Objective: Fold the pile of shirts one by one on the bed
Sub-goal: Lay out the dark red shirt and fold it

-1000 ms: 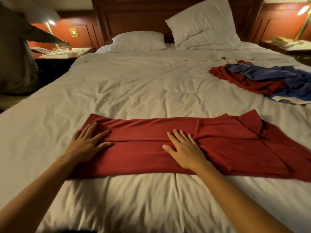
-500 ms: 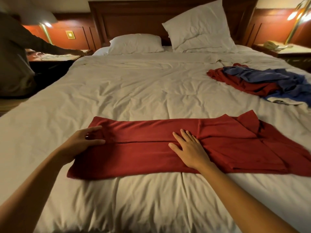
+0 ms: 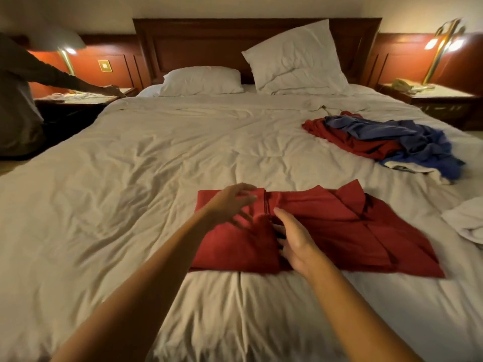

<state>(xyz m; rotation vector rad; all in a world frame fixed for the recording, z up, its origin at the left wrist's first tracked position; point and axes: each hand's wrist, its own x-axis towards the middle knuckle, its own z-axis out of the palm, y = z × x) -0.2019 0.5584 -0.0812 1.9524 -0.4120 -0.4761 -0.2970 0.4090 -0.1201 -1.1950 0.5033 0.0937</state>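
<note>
A red shirt (image 3: pixel 334 231) lies across the near part of the white bed (image 3: pixel 125 184), its left end doubled over onto the middle. My left hand (image 3: pixel 230 202) hovers over that folded flap with fingers spread, blurred by motion. My right hand (image 3: pixel 295 239) rests on the shirt at the flap's edge, with its fingertips partly hidden by the cloth. At the far right lies the pile of shirts (image 3: pixel 379 137), a blue one over a red one with some white cloth beneath.
A crumpled white cloth (image 3: pixel 467 223) lies at the bed's right edge. Two pillows (image 3: pixel 201 81) lean at the headboard. A person (image 3: pixel 18 105) reaches over the left nightstand (image 3: pixel 78 97). A right nightstand (image 3: pixel 431 94) holds a lamp and phone.
My left hand gripped the shirt's left end and carried it rightward over the middle, halving its length. My right hand stayed at the centre. The view tilted up.
</note>
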